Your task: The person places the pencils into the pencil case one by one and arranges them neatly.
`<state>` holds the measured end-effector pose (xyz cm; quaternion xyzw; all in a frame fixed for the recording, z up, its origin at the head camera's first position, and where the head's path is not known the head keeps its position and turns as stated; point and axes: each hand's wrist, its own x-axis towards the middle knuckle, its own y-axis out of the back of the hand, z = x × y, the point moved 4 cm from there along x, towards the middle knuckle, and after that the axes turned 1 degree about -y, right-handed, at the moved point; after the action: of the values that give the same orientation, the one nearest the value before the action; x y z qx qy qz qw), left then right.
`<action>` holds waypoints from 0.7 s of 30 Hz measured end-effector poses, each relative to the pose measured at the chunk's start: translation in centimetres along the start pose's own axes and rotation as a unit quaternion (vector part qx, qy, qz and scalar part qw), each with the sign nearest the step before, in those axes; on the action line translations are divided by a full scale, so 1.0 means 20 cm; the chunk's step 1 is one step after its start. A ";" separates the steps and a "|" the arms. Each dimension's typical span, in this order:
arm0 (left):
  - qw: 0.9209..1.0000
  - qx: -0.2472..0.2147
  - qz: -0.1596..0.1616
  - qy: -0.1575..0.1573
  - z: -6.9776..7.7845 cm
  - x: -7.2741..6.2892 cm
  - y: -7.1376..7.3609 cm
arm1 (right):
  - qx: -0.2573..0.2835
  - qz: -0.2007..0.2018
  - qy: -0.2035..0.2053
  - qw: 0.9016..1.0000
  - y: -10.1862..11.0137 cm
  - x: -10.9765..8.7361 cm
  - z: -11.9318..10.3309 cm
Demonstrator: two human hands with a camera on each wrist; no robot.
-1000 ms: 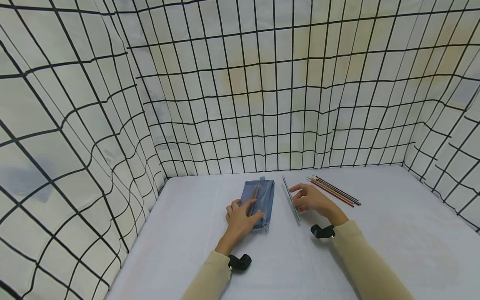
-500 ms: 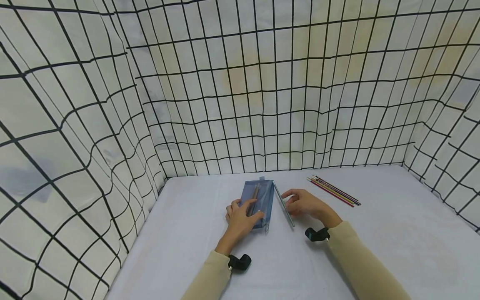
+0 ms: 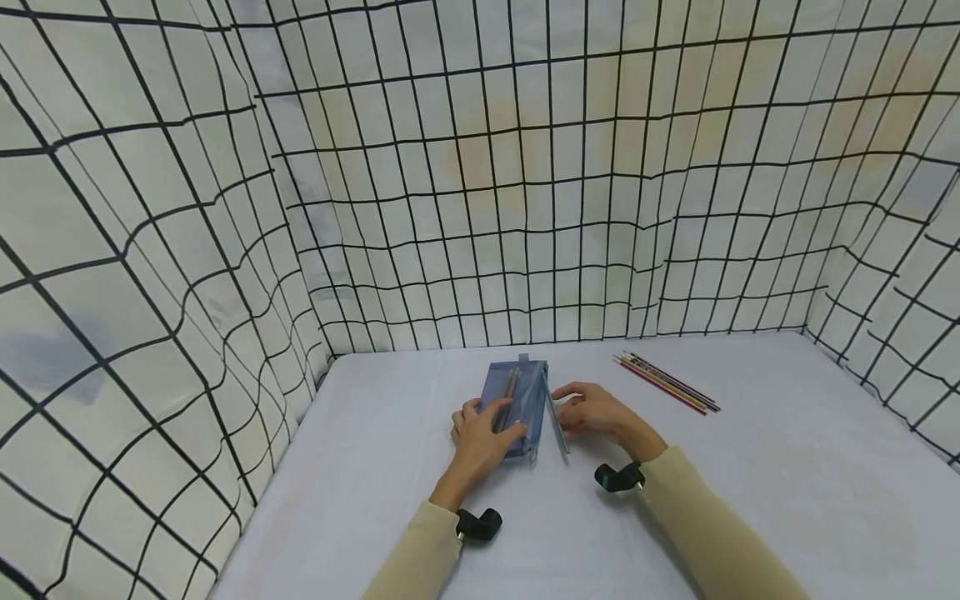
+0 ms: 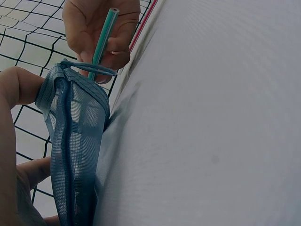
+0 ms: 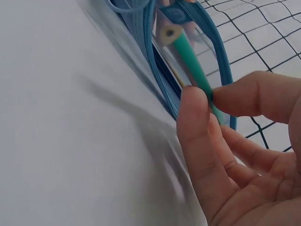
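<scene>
A blue mesh pencil case point(image 3: 532, 400) with a zipper lies on the white table, and a few pencils show through its near face. My left hand point(image 3: 480, 432) grips the case, thumb and fingers spread across it. On its right side, my right hand point(image 3: 592, 412) pinches a green pencil point(image 3: 557, 423) between thumb and fingers. The right wrist view shows the zipper edges point(image 5: 218, 42) parted, with the green pencil point(image 5: 193, 61) between them, its flat end toward the camera. From the left wrist, the pencil point(image 4: 106, 35) sticks up past the top of the case point(image 4: 80, 122).
Several colored pencils point(image 3: 667, 383) lie in a loose bundle on the table point(image 3: 787, 467), behind and right of my right hand. A black grid net point(image 3: 555, 208) over white cloth rises at the table's back and sides. Each wrist wears a black camera point(image 3: 620, 477).
My right hand has moved left with the green pencil, from apart on the table to the case's open right side. The left hand and the case have stayed in place.
</scene>
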<state>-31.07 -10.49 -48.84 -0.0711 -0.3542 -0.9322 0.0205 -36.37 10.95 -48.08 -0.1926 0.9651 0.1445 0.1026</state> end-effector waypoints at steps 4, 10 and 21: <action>1.000 -0.003 0.003 0.000 0.00 0.00 0.00 | 0.016 0.017 0.002 1.000 -0.04 0.02 0.00; 1.000 -0.002 0.002 0.000 0.00 0.00 -0.01 | 0.042 0.034 0.000 0.999 -0.10 0.04 -0.02; 1.000 -0.005 0.001 -0.001 0.01 0.00 0.00 | 0.080 0.054 -0.018 0.995 -0.15 0.08 -0.02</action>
<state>-30.96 -10.37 -48.73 -0.0725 -0.3499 -0.9338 0.0208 -36.65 7.66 -48.87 -0.1292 0.9806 0.0754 0.1270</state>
